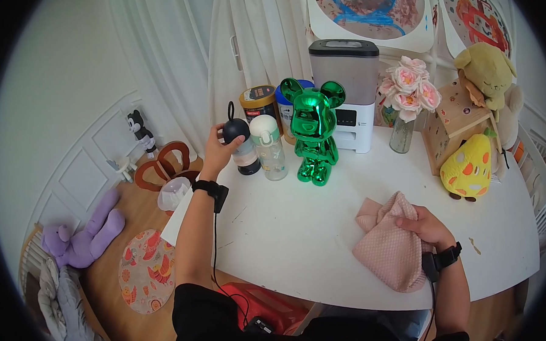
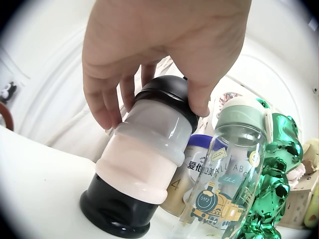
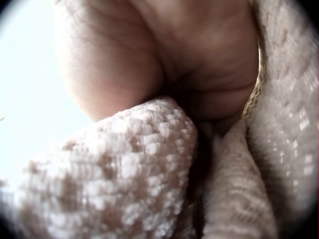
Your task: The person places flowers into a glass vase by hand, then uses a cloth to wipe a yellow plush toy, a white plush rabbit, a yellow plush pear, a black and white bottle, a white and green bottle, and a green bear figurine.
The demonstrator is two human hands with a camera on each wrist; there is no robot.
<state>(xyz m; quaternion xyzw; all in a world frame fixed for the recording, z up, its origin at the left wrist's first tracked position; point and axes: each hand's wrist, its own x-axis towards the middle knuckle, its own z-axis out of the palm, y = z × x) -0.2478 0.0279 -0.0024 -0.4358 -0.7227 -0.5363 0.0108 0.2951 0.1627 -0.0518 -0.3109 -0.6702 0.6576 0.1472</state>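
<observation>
At the table's left side my left hand (image 1: 218,150) grips a stacked milk powder container (image 1: 246,155) by its dark domed lid (image 2: 167,92). The container has grey and pale pink tiers over a black base, and a loop stands on its lid. Close beside it is a clear water bottle (image 2: 227,174) with a pale green and white cap and a train print. My right hand (image 1: 426,228) holds a bunched pink waffle-textured cloth (image 1: 383,251) near the front right of the table. In the right wrist view the cloth (image 3: 124,174) hides most of the fingers.
A shiny green bear figure (image 1: 313,135) stands right of the bottle. Behind are a gold-lidded can (image 1: 260,103), a blue-lidded can (image 2: 200,141) and a white dispenser (image 1: 359,127). To the right are a flower vase (image 1: 401,134), a wooden box (image 1: 444,123) and a yellow plush (image 1: 468,168).
</observation>
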